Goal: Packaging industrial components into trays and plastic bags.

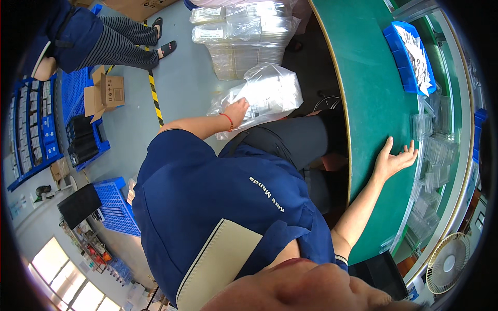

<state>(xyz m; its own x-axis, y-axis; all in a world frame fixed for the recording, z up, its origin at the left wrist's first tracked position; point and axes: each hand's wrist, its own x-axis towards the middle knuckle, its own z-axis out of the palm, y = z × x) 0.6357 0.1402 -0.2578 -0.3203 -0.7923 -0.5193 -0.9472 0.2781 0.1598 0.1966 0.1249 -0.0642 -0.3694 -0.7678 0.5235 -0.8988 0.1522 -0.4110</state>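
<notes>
My left hand (237, 113), with a red string on its wrist, is beside my thigh at a clear plastic bag (282, 93). Its fingers are curled at the bag's open side, closed on the plastic. Whitish, clear pieces show through the bag, too blurred to name. My right hand (395, 161) hovers over or rests on the green table (371, 119), palm partly up and fingers spread, holding nothing. Closest to it are stacks of clear plastic cases (438, 153) along the table's far side.
Wrapped stacks of clear plastic packs (244, 39) stand beyond the bag. A blue bin (410, 57) of white slips sits on the table. A black tray (378, 274) and white fan (448, 262) are lower right. Another person's legs (122, 44), an opened carton (106, 93) and blue crates (116, 205) are left.
</notes>
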